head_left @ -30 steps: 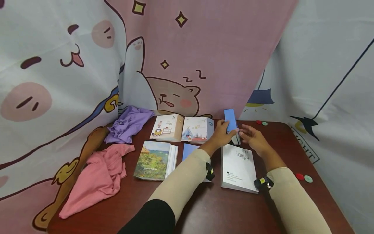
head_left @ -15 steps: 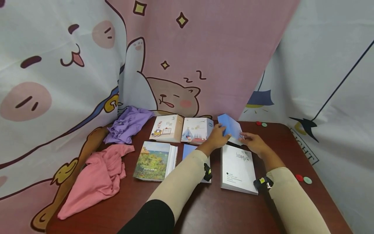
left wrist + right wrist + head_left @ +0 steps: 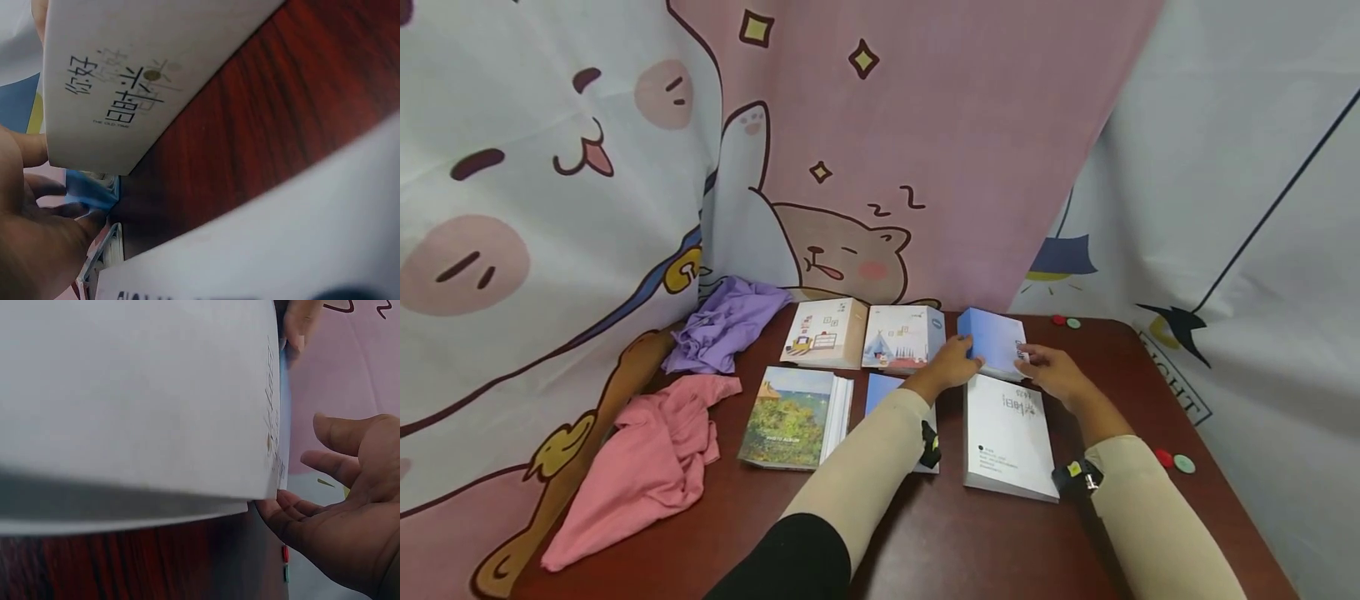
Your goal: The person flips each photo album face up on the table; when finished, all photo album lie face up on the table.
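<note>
A blue album point(image 3: 992, 337) lies with its cover up at the back right, behind a white book point(image 3: 1009, 433) with dark lettering. My left hand point(image 3: 951, 368) lies along the album's left side, its fingertips at the edge. On the opposite side, my right hand point(image 3: 1051, 373) touches the right edge. In the right wrist view, the thumb and forefinger of that hand point(image 3: 350, 494) stand apart, while the lower fingers reach the edges beyond the white book point(image 3: 144, 400). The left wrist view has the left hand's fingers spread beside the blue album point(image 3: 94, 189), partly behind the white book point(image 3: 144, 69).
Two pale albums point(image 3: 823, 332) stand side by side at the back. A landscape-covered photo album point(image 3: 786, 417) and a blue-covered book point(image 3: 880, 390), half hidden by the left sleeve, lie in front. Purple cloth point(image 3: 726, 325), pink cloth point(image 3: 651, 454) and red and green discs point(image 3: 1183, 463) flank them.
The blue album has gone from upright, with its narrow blue side showing, through a tilt to lying with its cover up. Both hands have lowered slightly with it.
</note>
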Motion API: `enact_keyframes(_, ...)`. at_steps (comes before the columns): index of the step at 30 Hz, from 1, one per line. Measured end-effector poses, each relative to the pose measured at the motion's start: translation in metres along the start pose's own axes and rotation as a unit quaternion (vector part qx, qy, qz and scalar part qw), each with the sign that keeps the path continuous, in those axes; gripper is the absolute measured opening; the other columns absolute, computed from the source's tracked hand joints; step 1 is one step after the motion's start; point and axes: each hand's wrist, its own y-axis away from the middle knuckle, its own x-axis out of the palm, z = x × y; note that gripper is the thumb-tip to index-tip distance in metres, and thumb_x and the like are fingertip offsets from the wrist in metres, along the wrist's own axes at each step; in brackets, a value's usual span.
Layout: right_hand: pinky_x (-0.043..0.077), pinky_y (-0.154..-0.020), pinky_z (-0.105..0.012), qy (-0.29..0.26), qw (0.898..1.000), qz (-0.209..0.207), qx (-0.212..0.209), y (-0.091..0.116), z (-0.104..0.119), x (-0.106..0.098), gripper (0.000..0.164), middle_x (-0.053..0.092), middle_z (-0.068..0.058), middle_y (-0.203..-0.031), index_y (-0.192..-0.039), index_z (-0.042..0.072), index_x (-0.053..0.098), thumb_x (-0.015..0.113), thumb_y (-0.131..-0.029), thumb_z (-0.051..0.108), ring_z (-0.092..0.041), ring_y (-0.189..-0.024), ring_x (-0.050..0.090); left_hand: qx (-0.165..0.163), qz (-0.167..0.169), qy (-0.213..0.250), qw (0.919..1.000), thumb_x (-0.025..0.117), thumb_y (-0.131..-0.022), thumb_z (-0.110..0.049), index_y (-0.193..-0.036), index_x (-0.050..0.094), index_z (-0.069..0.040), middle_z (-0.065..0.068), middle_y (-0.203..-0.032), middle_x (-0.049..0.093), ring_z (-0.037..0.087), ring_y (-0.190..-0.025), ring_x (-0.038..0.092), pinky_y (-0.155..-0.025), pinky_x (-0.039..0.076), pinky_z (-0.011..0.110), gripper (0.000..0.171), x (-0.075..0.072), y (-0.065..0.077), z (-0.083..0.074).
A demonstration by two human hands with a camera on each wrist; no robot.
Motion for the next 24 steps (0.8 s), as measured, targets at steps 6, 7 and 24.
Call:
enact_keyframes(6, 0.042, -0.122, -0.070, -0.005, 1.000, 0.003, 0.000, 0.002, 0.005, -0.003, 0.067, 0.045, -0.034, -0.161, -0.170, 0.007, 0.036, 0.060, -0.113, 0.032, -0.052, -0.140, 0.055, 0.014, 0.006, 0.002, 0.9999, 0.056, -0.113, -0.036, -0.173, 0.031, -0.009, 0.011, -0.179, 0.034, 0.024, -0.168, 0.031, -0.136, 0.028, 0.039, 0.070, -0.003, 0.000, 0.001)
enact_keyframes(7, 0.041, -0.122, -0.072, 0.000, 1.000, 0.004, 0.001, 0.003, 0.007, -0.004, 0.069, 0.043, -0.034, -0.163, -0.170, 0.007, 0.035, 0.061, -0.112, 0.033, -0.053, -0.142, 0.052, 0.014, 0.002, -0.004, 0.9999, 0.058, -0.113, -0.038, -0.173, 0.032, -0.009, 0.011, -0.179, 0.035, 0.025, -0.167, 0.032, -0.136, 0.029, 0.039, 0.071, -0.004, 0.000, 0.001)
enact_keyframes(24, 0.041, -0.120, -0.075, 0.047, 0.997, 0.032, -0.061, -0.006, 0.065, 0.010, 0.073, 0.031, -0.032, -0.174, -0.170, 0.007, 0.035, 0.063, -0.111, 0.038, -0.058, -0.158, 0.032, -0.032, -0.039, -0.093, 0.9944, 0.060, -0.111, -0.044, -0.174, 0.031, -0.018, 0.013, -0.180, 0.028, 0.037, -0.163, 0.036, -0.128, 0.041, 0.053, 0.074, -0.059, 0.021, 0.020)
